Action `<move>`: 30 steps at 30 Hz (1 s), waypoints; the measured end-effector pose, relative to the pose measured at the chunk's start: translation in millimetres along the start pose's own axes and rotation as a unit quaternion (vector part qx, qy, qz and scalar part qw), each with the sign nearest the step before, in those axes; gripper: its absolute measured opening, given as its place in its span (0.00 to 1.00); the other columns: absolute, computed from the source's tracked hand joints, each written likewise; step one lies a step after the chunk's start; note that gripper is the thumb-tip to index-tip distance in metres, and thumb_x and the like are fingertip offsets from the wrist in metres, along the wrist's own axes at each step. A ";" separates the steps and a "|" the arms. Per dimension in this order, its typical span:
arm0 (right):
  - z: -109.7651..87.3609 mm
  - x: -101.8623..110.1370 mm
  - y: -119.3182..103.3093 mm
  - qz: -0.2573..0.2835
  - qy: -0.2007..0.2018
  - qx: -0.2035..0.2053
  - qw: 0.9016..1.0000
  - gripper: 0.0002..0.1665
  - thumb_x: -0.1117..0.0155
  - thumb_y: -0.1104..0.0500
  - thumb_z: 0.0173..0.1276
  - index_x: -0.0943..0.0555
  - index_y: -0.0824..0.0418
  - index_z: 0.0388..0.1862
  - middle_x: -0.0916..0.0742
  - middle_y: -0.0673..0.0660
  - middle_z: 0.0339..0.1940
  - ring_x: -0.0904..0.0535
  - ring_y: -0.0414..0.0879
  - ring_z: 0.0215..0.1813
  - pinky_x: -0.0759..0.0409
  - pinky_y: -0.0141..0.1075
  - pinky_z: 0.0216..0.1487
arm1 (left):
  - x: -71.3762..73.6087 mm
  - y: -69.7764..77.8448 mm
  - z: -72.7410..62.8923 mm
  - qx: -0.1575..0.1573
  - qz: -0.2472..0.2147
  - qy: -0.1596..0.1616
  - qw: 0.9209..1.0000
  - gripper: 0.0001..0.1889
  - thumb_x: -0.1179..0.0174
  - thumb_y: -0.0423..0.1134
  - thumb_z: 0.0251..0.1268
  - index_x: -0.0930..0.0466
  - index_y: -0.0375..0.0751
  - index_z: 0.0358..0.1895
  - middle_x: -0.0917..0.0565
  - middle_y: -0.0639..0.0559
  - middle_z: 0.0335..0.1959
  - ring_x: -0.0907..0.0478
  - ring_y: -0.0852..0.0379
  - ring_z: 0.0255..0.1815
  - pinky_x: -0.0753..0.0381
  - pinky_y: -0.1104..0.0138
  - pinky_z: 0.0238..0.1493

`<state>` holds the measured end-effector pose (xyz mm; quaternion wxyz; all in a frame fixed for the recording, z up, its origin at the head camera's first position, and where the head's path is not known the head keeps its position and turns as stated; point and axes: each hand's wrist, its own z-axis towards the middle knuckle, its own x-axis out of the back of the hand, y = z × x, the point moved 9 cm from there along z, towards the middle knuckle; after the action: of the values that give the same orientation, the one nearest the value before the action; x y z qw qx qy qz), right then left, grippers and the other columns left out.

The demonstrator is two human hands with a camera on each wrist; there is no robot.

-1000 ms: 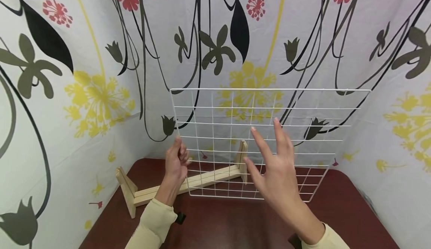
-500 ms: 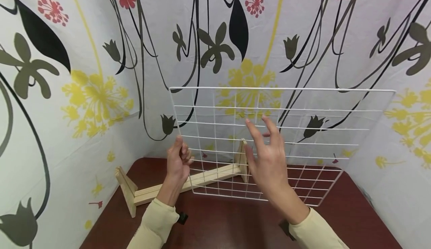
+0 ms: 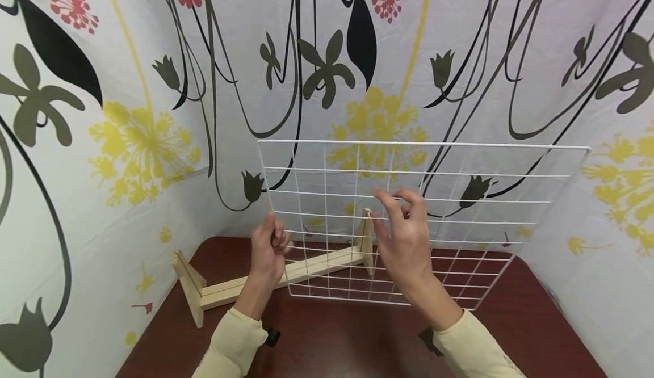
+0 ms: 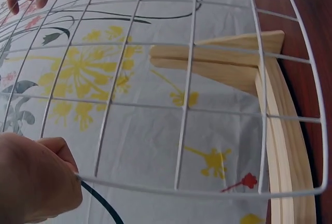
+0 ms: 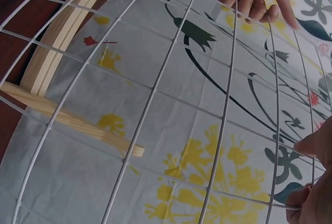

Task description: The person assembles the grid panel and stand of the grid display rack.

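Wire grid (image 3: pixel 355 195) spans middle, screening far end of wooden stand (image 3: pixel 222 293). Left hand (image 3: pixel 268 250) blocks grid's left edge; way round is over top or past right edge. Near tabletop (image 3: pixel 342 341) gives room; patterned cloth (image 3: pixel 327 17) hems far, left and right.

The grid (image 3: pixel 353 217) and stand (image 3: pixel 230 292) are shared by all views, looked at forward and down in the head view, closer in both wrist views.
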<state>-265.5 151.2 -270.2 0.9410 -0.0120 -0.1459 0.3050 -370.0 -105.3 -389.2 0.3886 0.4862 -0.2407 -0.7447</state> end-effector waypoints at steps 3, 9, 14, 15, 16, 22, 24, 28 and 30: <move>-0.5 -0.1 1.3 0.007 0.001 -0.003 1.000 0.32 0.22 0.69 0.63 0.20 0.56 0.66 0.24 0.70 0.56 0.27 0.54 0.32 0.22 0.43 0.34 | 1.6 1.9 -0.7 -0.015 0.017 -0.022 0.999 0.28 0.51 0.60 0.84 0.27 0.49 0.22 0.38 0.59 0.17 0.49 0.58 0.18 0.51 0.65 0.23; -0.2 2.8 0.6 0.013 0.005 -0.001 1.000 0.32 0.22 0.71 0.62 0.19 0.57 0.65 0.24 0.70 0.56 0.25 0.56 0.33 0.20 0.44 0.35 | 8.7 14.3 -3.4 -0.056 0.049 -0.073 0.995 0.30 0.60 0.60 0.87 0.11 0.45 0.42 0.13 0.57 0.27 0.22 0.62 0.21 0.21 0.70 0.25; 1.5 5.6 0.3 0.019 0.006 0.001 1.000 0.32 0.23 0.71 0.62 0.19 0.57 0.64 0.24 0.70 0.55 0.23 0.56 0.34 0.19 0.44 0.37 | 27.6 29.6 -7.3 -0.095 0.079 -0.071 0.990 0.32 0.63 0.55 0.89 0.16 0.32 0.59 0.07 0.53 0.45 0.09 0.57 0.45 0.11 0.63 0.52; 1.9 6.2 0.4 0.020 0.006 0.001 1.000 0.31 0.23 0.71 0.62 0.19 0.57 0.64 0.24 0.71 0.55 0.23 0.57 0.34 0.19 0.45 0.37 | 35.6 33.5 -8.0 -0.099 0.075 -0.048 0.991 0.32 0.63 0.56 0.89 0.17 0.32 0.60 0.07 0.53 0.48 0.10 0.57 0.49 0.14 0.64 0.57; 2.3 6.7 0.5 0.021 0.007 0.000 1.000 0.31 0.23 0.71 0.63 0.19 0.58 0.64 0.24 0.71 0.55 0.23 0.57 0.34 0.19 0.45 0.38 | 44.9 38.4 -8.7 -0.102 0.065 -0.019 0.993 0.32 0.63 0.56 0.89 0.18 0.32 0.60 0.07 0.52 0.49 0.10 0.57 0.52 0.17 0.63 0.61; 2.7 10.8 0.7 0.028 0.009 -0.002 1.000 0.28 0.23 0.67 0.65 0.18 0.58 0.64 0.24 0.71 0.55 0.21 0.58 0.35 0.19 0.45 0.39 | 106.5 83.5 -21.7 -0.161 0.109 0.215 0.957 0.27 0.54 0.56 0.87 0.19 0.35 0.61 0.10 0.50 0.53 0.16 0.56 0.61 0.30 0.65 0.66; 2.6 12.3 1.0 0.029 0.009 -0.004 1.000 0.28 0.23 0.67 0.65 0.18 0.58 0.64 0.24 0.71 0.55 0.21 0.58 0.35 0.19 0.45 0.40 | 123.4 98.7 -28.9 -0.184 0.161 0.277 0.929 0.25 0.50 0.53 0.86 0.20 0.34 0.62 0.12 0.48 0.57 0.20 0.54 0.65 0.31 0.68 0.66; -0.2 14.2 0.8 0.024 0.006 -0.009 1.000 0.29 0.23 0.67 0.65 0.18 0.57 0.64 0.24 0.70 0.55 0.22 0.57 0.36 0.19 0.46 0.39 | 146.5 112.7 -42.7 -0.204 0.209 0.335 0.896 0.22 0.43 0.46 0.83 0.24 0.35 0.68 0.21 0.47 0.65 0.27 0.53 0.70 0.26 0.71 0.63; -1.2 15.3 0.2 0.020 0.004 -0.009 1.000 0.29 0.23 0.67 0.65 0.18 0.56 0.65 0.24 0.70 0.56 0.21 0.57 0.36 0.18 0.46 0.40 | 151.4 113.5 -47.9 -0.210 0.197 0.337 0.896 0.22 0.43 0.43 0.82 0.27 0.34 0.69 0.23 0.48 0.66 0.27 0.51 0.70 0.20 0.69 0.59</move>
<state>-253.5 160.2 -267.3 0.9351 -0.0245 -0.1445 0.3225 -321.4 -293.5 -406.6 0.6786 0.5573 -0.0245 -0.4778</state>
